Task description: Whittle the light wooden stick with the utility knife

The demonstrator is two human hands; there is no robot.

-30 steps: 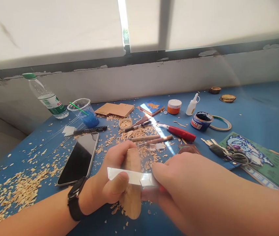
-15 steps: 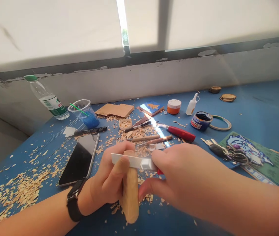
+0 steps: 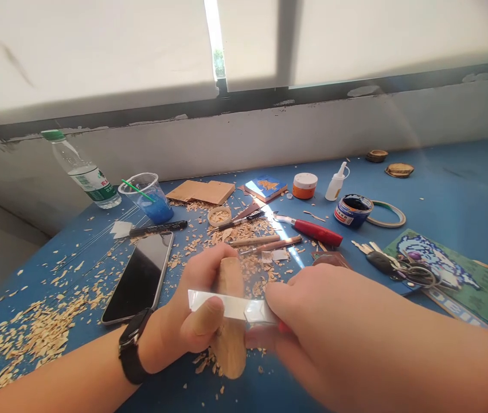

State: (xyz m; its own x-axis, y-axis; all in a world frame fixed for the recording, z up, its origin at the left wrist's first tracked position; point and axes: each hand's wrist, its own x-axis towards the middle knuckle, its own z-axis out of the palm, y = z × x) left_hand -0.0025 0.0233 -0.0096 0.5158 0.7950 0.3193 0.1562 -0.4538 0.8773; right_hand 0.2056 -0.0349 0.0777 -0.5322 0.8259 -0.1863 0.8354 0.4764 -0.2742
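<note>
A pale, rounded piece of wood [image 3: 230, 350] is gripped in my left hand [image 3: 198, 304], its fingers wrapped behind the far end. My left thumb rests against the back of a carving knife's blade [image 3: 233, 307], which lies across the top of the wood. My right hand [image 3: 312, 321] is closed around the knife's handle; only a little red of it shows beside the fingers. Wood shavings [image 3: 205, 361] lie below on the blue table.
A phone [image 3: 140, 278] lies left of my hands, beyond it a cup of blue liquid [image 3: 153, 203] and a bottle [image 3: 89, 178]. A red-handled hooked knife [image 3: 316, 231], an open paint jar [image 3: 352, 211] and keys [image 3: 392, 264] are to the right. Shavings [image 3: 46, 332] cover the left side.
The blade has slid along the wood toward me, and both hands have shifted with it. The wood's far end has risen and more of its upper face shows.
</note>
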